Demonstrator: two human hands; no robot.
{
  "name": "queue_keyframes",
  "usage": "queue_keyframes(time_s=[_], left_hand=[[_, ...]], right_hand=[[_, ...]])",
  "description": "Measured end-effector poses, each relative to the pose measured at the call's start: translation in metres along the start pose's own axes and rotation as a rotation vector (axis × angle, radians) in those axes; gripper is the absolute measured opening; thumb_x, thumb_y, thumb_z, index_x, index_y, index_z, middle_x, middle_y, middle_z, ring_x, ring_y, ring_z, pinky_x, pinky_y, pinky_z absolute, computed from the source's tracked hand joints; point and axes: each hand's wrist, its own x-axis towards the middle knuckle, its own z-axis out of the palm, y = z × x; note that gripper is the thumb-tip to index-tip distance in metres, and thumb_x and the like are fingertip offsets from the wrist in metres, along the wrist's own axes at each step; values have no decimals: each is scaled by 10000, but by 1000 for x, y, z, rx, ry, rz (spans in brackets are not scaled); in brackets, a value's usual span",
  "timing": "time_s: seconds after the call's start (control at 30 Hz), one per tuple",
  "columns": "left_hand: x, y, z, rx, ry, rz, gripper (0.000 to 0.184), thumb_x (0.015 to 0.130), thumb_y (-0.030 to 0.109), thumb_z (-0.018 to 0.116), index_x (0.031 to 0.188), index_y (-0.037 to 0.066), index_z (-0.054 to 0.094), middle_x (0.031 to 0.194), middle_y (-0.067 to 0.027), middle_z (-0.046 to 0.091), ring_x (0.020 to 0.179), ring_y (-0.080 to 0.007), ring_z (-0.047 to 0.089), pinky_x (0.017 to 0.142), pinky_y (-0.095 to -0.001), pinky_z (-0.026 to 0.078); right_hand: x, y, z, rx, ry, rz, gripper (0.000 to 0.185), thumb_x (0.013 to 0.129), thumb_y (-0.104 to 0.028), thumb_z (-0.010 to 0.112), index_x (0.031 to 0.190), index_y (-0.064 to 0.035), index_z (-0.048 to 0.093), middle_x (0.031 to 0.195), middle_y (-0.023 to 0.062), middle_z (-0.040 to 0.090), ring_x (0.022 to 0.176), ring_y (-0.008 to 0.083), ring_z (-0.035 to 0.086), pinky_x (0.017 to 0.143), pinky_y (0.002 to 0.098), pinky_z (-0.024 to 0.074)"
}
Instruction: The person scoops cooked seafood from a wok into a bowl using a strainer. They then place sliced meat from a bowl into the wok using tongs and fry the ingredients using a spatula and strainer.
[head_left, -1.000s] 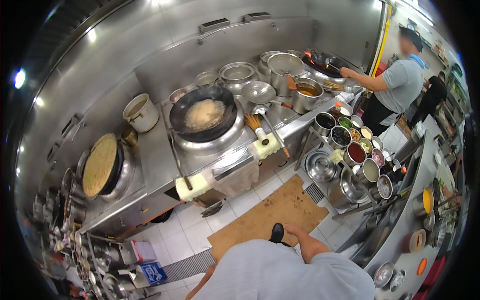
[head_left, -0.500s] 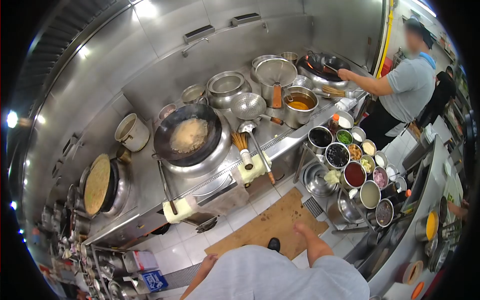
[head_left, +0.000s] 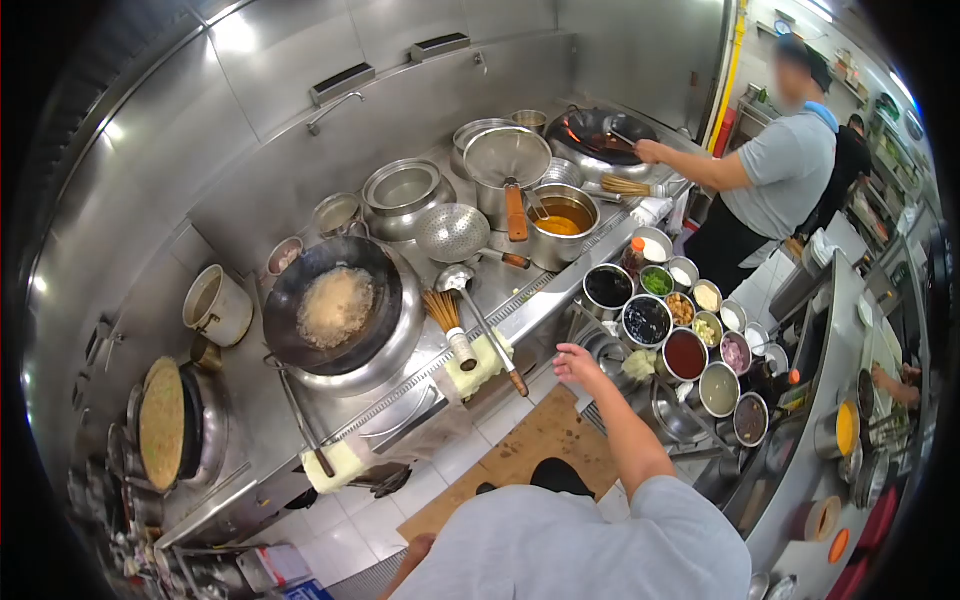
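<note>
My right hand [head_left: 577,364] reaches forward over the floor with its fingers apart and nothing in it. Nearest to it is the wooden-ended handle of a ladle [head_left: 492,328], which lies across the stove edge beside a bamboo wok brush [head_left: 449,325]. My left hand [head_left: 421,547] hangs low by my body, its fingers mostly hidden. Pale food bubbles in liquid in a black wok [head_left: 383,290] on the stove. A perforated skimmer [head_left: 452,233] rests behind the ladle. Another long-handled tool [head_left: 305,422] leans on the left edge near a folded yellow cloth [head_left: 335,466].
Several metal tubs of sauces and chopped ingredients, one with red sauce [head_left: 685,356], stand at right. A pot of orange liquid [head_left: 563,220] holds a utensil. A co-worker [head_left: 783,160] handles another wok [head_left: 606,140]. A brown mat [head_left: 520,450] covers part of the floor.
My right arm has lifted and stretched forward toward the stove edge. My left hand has drawn back toward my body. The view has shifted right, and the co-worker still works at the far wok.
</note>
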Motion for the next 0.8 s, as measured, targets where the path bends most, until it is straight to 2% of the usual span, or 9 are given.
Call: queue_keyframes(time_s=[0.17, 0.23, 0.37, 0.43, 0.5, 0.57, 0.7, 0.77, 0.8], left_hand=[[5, 41, 2, -323, 198, -118, 232, 874, 214, 517, 1057, 83, 573, 813, -39, 591, 714, -151, 577, 558, -294, 488], [2, 59, 9, -292, 294, -52, 246, 857, 192, 522, 1079, 90, 553, 869, -41, 581, 702, -160, 574, 543, -314, 491], [3, 76, 45, -398, 370, -72, 273, 851, 197, 539, 1096, 80, 565, 853, -46, 592, 722, -160, 586, 586, -308, 494], [-2, 76, 71, -364, 388, -77, 278, 854, 203, 543, 1094, 69, 580, 853, -51, 601, 727, -166, 590, 602, -305, 494], [-8, 74, 93, -2, 390, 209, 272, 863, 208, 544, 1070, 47, 618, 860, -57, 620, 735, -174, 592, 645, -277, 486], [-19, 64, 120, -57, 425, 166, 272, 864, 208, 544, 1069, 46, 618, 858, -58, 620, 735, -173, 591, 647, -277, 486], [-43, 58, 169, -233, 480, -36, 275, 865, 210, 545, 1068, 38, 618, 852, -61, 622, 736, -170, 590, 653, -277, 485], [-53, 58, 187, -279, 516, -86, 277, 866, 211, 545, 1067, 35, 618, 848, -62, 622, 737, -168, 590, 656, -277, 485], [-56, 58, 196, -304, 529, -110, 278, 867, 211, 545, 1067, 33, 618, 847, -62, 623, 737, -168, 590, 658, -277, 485]], right_hand=[[54, -64, 20, 248, -118, 5, 362, 909, -213, 530, 1245, -98, 466, 1009, 94, 618, 810, 209, 611, 723, 391, 541], [90, -94, 29, 636, -259, 0, 408, 923, -311, 524, 1257, -89, 447, 1056, 126, 600, 892, 252, 599, 799, 425, 520], [113, -195, 74, 867, -305, -31, 522, 910, -449, 511, 1236, -50, 429, 1148, 170, 547, 1009, 286, 557, 923, 473, 451], [147, -229, 86, 939, -595, -120, 464, 914, -387, 529, 1184, -20, 443, 1103, 171, 567, 975, 276, 576, 847, 438, 490], [203, -256, 99, 961, -556, -10, 360, 902, -241, 558, 1111, 40, 476, 1034, 154, 595, 871, 235, 604, 725, 349, 515], [212, -291, 119, 1121, -638, 44, 69, 824, -12, 519, 846, -4, 454, 741, 65, 493, 598, 145, 487, 575, 282, 448], [186, -320, 139, 933, -639, 12, 84, 799, -1, 508, 828, -31, 435, 685, 61, 468, 581, 149, 486, 575, 296, 453], [152, -324, 148, 154, -295, -230, 115, 793, -15, 499, 874, -56, 428, 679, 53, 457, 617, 149, 509, 615, 339, 484], [160, -315, 151, -66, -157, -343, 321, 779, -60, 514, 1097, -79, 479, 720, 102, 504, 680, 219, 572, 670, 399, 507]])
